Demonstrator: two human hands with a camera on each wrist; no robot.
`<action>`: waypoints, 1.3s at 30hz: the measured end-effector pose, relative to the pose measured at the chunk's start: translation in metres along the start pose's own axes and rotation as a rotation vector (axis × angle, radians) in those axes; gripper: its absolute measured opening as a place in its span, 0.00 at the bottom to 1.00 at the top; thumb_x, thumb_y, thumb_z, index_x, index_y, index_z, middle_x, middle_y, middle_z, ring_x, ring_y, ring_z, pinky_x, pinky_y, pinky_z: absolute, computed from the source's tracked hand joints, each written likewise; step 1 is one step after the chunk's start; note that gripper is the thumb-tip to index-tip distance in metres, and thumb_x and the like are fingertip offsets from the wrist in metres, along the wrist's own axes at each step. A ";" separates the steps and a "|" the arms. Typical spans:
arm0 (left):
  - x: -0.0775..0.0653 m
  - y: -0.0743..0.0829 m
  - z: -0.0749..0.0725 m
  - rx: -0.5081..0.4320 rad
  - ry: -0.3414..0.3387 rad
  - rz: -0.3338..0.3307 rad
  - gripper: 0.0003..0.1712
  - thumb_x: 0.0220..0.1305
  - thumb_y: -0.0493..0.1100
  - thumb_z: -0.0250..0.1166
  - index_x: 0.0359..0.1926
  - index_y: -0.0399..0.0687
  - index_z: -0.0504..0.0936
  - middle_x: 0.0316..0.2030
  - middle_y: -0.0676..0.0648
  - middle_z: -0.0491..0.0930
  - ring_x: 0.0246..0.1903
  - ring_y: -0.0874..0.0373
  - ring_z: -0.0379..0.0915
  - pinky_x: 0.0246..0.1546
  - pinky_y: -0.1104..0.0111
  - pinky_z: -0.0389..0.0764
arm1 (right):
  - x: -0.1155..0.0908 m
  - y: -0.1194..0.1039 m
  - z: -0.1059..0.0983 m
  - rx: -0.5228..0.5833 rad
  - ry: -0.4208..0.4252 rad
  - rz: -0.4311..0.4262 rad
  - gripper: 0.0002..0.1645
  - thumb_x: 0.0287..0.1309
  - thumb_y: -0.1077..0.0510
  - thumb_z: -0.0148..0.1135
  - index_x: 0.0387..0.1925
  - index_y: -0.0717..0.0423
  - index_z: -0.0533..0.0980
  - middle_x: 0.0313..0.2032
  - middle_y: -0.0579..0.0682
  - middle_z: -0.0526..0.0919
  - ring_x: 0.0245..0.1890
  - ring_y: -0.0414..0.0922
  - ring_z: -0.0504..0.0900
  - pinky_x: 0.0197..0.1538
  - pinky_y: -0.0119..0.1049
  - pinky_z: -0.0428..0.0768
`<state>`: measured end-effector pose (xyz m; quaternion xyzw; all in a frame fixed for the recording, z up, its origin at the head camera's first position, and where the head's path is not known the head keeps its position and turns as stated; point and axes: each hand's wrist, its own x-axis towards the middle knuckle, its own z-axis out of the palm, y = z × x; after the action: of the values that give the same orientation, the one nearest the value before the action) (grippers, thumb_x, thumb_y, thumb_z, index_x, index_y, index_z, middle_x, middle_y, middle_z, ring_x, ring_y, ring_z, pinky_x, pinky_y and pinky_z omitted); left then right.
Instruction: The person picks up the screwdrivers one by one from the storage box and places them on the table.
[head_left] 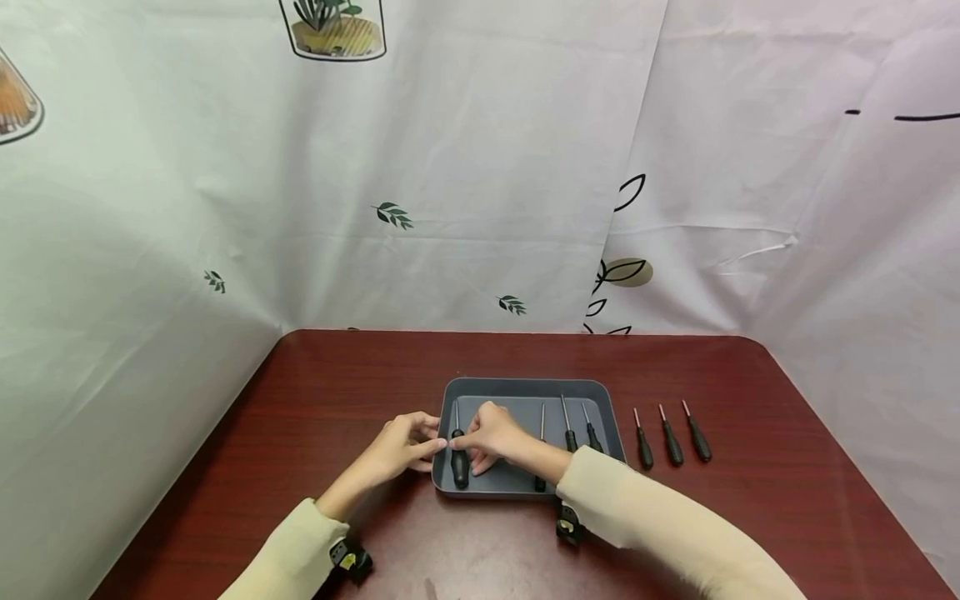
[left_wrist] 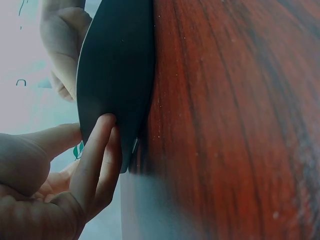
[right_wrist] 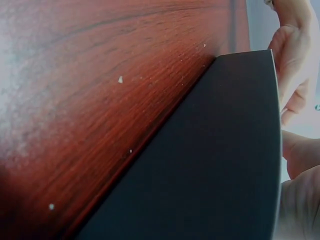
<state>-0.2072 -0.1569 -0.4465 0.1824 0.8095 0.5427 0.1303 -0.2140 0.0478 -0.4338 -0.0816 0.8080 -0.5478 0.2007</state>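
A grey tray [head_left: 517,387] lies on the table with black-handled screwdrivers in it. My left hand [head_left: 401,447] grips its left wall; in the left wrist view the fingers [left_wrist: 104,131] lie against the outside and the thumb reaches the rim. Inside the tray my right hand [head_left: 491,433] holds the leftmost screwdriver [head_left: 460,469], a thick-handled one pointing away from me. The thumb crosses this handle near its top, with curled fingers on its right side. Three slimmer screwdrivers, among them this one [head_left: 570,438], lie farther right, partly behind the right forearm.
Right of the tray, three smaller screwdrivers [head_left: 671,442] lie side by side on the reddish-brown wooden table [head_left: 337,375]. White printed cloth [head_left: 480,167] hangs behind the table and along both sides. Each wrist carries a small black camera [head_left: 351,558].
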 end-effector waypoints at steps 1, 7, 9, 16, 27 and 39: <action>0.000 0.000 0.000 0.000 0.001 0.001 0.26 0.67 0.34 0.66 0.59 0.20 0.71 0.39 0.39 0.80 0.38 0.46 0.84 0.31 0.63 0.89 | 0.001 0.000 0.001 -0.003 0.002 0.002 0.12 0.56 0.64 0.73 0.25 0.68 0.79 0.19 0.64 0.82 0.13 0.49 0.83 0.21 0.40 0.87; 0.001 -0.001 0.001 -0.012 0.003 0.004 0.25 0.67 0.33 0.66 0.59 0.20 0.72 0.39 0.39 0.80 0.37 0.46 0.84 0.30 0.62 0.89 | 0.005 -0.001 0.005 -0.033 0.023 0.019 0.18 0.56 0.63 0.73 0.19 0.72 0.78 0.15 0.64 0.80 0.11 0.50 0.82 0.20 0.41 0.86; 0.001 -0.001 0.001 -0.017 0.004 0.005 0.25 0.67 0.33 0.66 0.59 0.20 0.72 0.39 0.38 0.80 0.37 0.46 0.84 0.30 0.62 0.89 | 0.007 -0.001 0.007 -0.039 0.032 0.014 0.19 0.57 0.63 0.72 0.18 0.73 0.77 0.14 0.64 0.80 0.11 0.51 0.82 0.19 0.41 0.86; 0.001 -0.001 0.001 -0.017 0.004 0.012 0.24 0.67 0.33 0.66 0.58 0.19 0.72 0.39 0.38 0.80 0.37 0.46 0.84 0.30 0.62 0.89 | 0.009 -0.002 0.010 -0.053 0.057 -0.005 0.19 0.54 0.66 0.73 0.16 0.75 0.76 0.15 0.67 0.79 0.12 0.55 0.82 0.16 0.41 0.85; 0.000 0.000 0.000 -0.021 -0.010 0.007 0.25 0.67 0.34 0.66 0.59 0.20 0.72 0.39 0.39 0.80 0.38 0.46 0.84 0.31 0.62 0.89 | 0.009 -0.004 0.007 0.051 0.048 0.081 0.13 0.52 0.70 0.70 0.21 0.72 0.74 0.16 0.67 0.80 0.07 0.47 0.78 0.17 0.42 0.86; -0.001 0.000 0.000 -0.008 0.002 -0.003 0.24 0.67 0.33 0.66 0.59 0.20 0.72 0.39 0.39 0.80 0.37 0.47 0.84 0.30 0.63 0.89 | 0.006 -0.008 0.006 0.079 0.023 0.125 0.10 0.54 0.66 0.67 0.24 0.70 0.76 0.16 0.62 0.80 0.09 0.46 0.79 0.21 0.43 0.87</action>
<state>-0.2067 -0.1574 -0.4469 0.1803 0.8076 0.5460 0.1310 -0.2176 0.0374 -0.4298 -0.0167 0.7915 -0.5667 0.2283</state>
